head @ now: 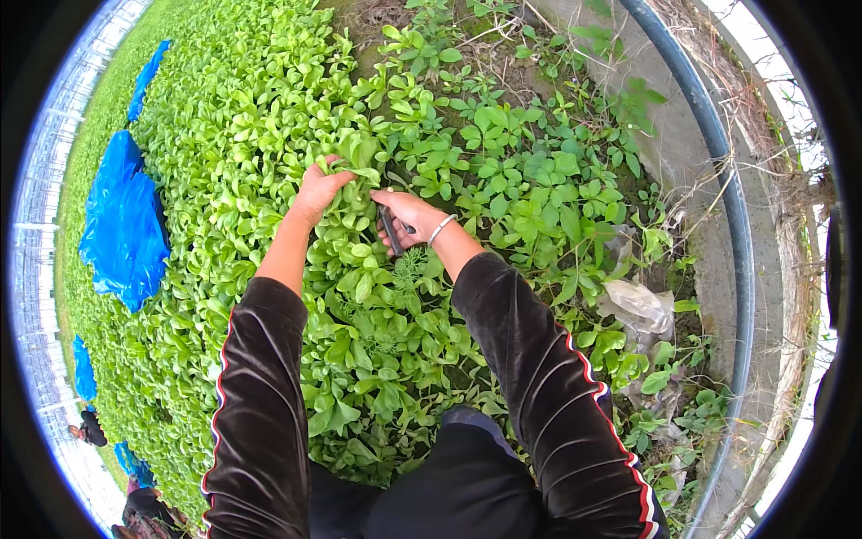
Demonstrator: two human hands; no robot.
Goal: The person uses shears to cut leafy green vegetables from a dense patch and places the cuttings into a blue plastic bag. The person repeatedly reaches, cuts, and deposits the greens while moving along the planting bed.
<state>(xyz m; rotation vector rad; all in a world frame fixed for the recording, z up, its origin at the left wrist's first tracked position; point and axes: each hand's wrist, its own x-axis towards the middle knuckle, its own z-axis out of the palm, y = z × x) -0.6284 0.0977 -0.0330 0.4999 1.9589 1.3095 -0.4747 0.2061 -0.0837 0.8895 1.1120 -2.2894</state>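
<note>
My left hand pinches a cluster of broad pale-green leaves between thumb and fingers, within a dense bed of leafy green vegetables. Just to its right, my right hand wears a silver bangle at the wrist. Its fingers curl around a dark hand tool, with the working end lost among leaves, so its exact kind cannot be told. Both hands are close together at the right edge of the leafy crop. Under the right hand grows a feathery-leaved plant.
Taller weeds grow on the right, beside a concrete ledge with a grey pipe along it. Crumpled clear plastic lies among them. Blue plastic sheets lie on the crop at left. Other people are at lower left.
</note>
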